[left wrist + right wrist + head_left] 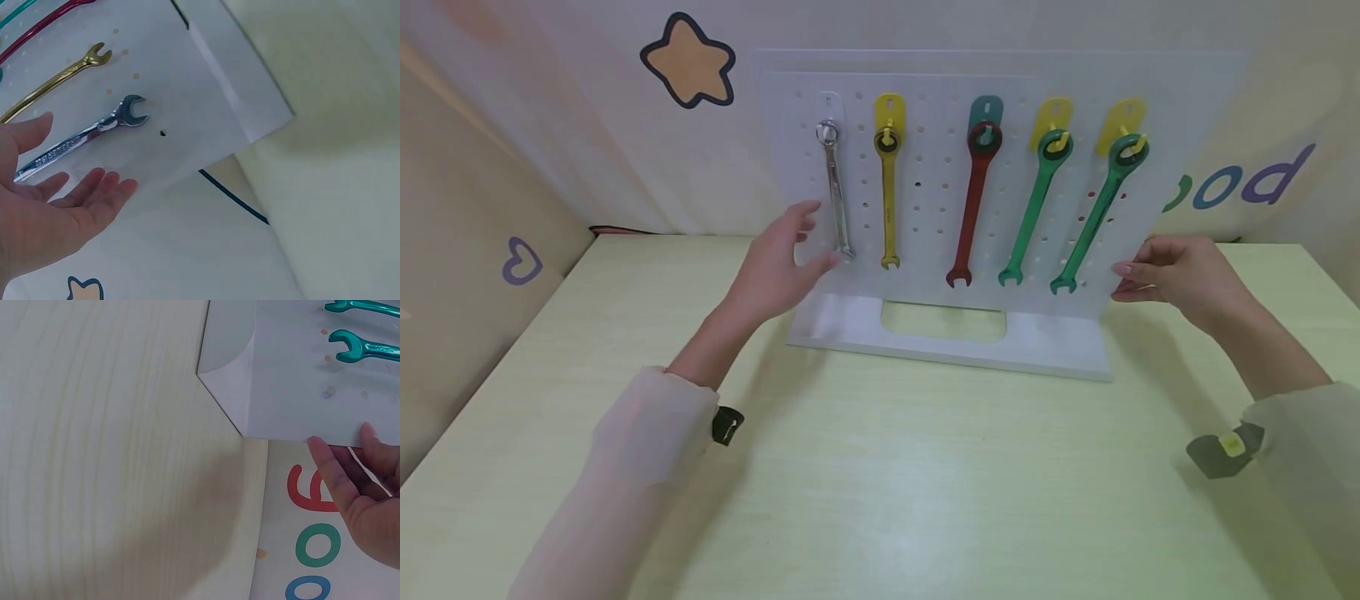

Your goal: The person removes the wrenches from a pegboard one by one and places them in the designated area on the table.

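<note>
A white pegboard stand (932,167) rises at the table's far side with a silver wrench (835,196), a yellow wrench (888,192), a red wrench (973,200) and two green wrenches (1036,204) hanging from hooks. My left hand (778,262) hovers open beside the silver wrench's lower end, holding nothing. In the left wrist view its straight fingers (94,187) lie just below the silver wrench (81,140). My right hand (1172,271) is at the board's right edge. Its fingertips (315,447) touch the edge of the pegboard (281,394) near a green wrench (369,349).
The stand's flat base (1060,346) has a cut-out and rests on the pale wooden table (880,483). Wall panels close in the back and left, with a star sticker (688,62), a heart sticker (520,260) and coloured letters (1240,183).
</note>
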Available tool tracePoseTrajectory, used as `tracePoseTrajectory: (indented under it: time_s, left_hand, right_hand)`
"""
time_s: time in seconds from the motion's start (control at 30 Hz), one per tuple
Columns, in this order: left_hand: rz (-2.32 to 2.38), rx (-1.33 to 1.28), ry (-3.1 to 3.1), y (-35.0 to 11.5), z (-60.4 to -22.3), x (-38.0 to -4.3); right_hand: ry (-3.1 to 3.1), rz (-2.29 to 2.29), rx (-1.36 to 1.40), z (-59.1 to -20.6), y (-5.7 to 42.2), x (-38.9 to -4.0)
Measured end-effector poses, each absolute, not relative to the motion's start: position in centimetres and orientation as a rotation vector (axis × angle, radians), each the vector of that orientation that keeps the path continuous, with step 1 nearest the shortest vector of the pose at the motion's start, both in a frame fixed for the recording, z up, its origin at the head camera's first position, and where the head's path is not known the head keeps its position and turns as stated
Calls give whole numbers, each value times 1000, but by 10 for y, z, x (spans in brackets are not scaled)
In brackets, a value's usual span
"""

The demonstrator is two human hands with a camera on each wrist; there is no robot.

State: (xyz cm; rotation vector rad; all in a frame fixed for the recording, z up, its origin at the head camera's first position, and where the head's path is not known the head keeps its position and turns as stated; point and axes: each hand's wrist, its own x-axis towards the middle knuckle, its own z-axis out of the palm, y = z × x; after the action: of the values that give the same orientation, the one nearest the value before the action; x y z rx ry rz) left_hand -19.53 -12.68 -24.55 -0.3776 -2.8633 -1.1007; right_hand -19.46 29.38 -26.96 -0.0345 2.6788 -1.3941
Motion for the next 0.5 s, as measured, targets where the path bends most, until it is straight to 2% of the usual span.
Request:
tracePoseTrajectory:
  time_s: [0.17,0.5]
  left_hand:
    - [-1238,-294,-2775,-119,-230,-200]
    - [-1389,-310,-2701,-110,-218,-202]
  right_hand:
    - [2684,-1364,-25,-269,294,-196]
    - [2698,-1320,-24,-269,293,-197]
